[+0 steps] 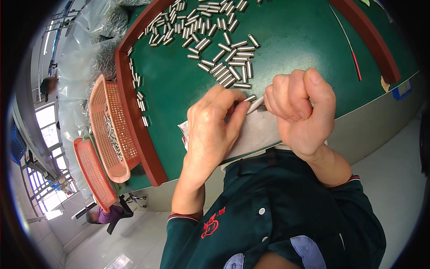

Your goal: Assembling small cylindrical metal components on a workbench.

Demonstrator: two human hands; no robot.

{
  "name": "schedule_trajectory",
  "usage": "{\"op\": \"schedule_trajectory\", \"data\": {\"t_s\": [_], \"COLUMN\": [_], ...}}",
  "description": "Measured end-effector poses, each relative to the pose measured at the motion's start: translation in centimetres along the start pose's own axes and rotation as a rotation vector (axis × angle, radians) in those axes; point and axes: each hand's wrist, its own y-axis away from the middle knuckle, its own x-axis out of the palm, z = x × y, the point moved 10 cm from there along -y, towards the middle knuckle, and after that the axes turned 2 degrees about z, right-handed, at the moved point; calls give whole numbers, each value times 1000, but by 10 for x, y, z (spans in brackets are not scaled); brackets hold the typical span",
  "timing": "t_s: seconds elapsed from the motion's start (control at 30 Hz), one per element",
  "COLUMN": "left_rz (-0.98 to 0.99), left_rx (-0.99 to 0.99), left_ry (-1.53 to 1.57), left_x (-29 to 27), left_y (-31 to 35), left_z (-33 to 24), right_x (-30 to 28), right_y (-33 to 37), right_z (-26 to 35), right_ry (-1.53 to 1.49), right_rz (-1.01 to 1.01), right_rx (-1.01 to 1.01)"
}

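My left hand (214,120) is closed, thumb and forefinger pinching a small shiny metal cylinder (251,98). My right hand (303,110) is curled into a fist around a white, tapered piece (256,106), whose pointed end reaches the cylinder. Whether that piece is twisted cloth or paper I cannot tell. Beneath both hands a greyish-white sheet (260,131) lies at the table's near edge, with a printed corner showing left of my left hand. Just beyond my fingers, several loose metal cylinders (230,67) lie on the green tabletop (295,49).
Many more cylinders (192,22) are heaped at the far left. A reddish-brown raised rim (134,116) borders the table. Outside it stand an orange basket (99,121) with metal parts, a second basket (92,168) and clear bags (105,58). A thin red-handled tool (356,67) lies at right.
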Motion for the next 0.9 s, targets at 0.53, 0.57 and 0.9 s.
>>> {"op": "schedule_trajectory", "data": {"t_s": [0.53, 0.57, 0.9], "left_rz": [-3, -2, -68], "left_rx": [139, 140, -97], "left_ry": [-109, -105, 49], "left_x": [-13, -10, -13], "left_y": [33, 33, 34], "left_z": [-7, -10, 5], "right_x": [4, 3, 5], "right_y": [-3, -4, -6], "right_z": [-1, -1, -2], "right_ry": [158, 162, 155], "right_rz": [31, 29, 37], "right_rx": [28, 28, 40]}}
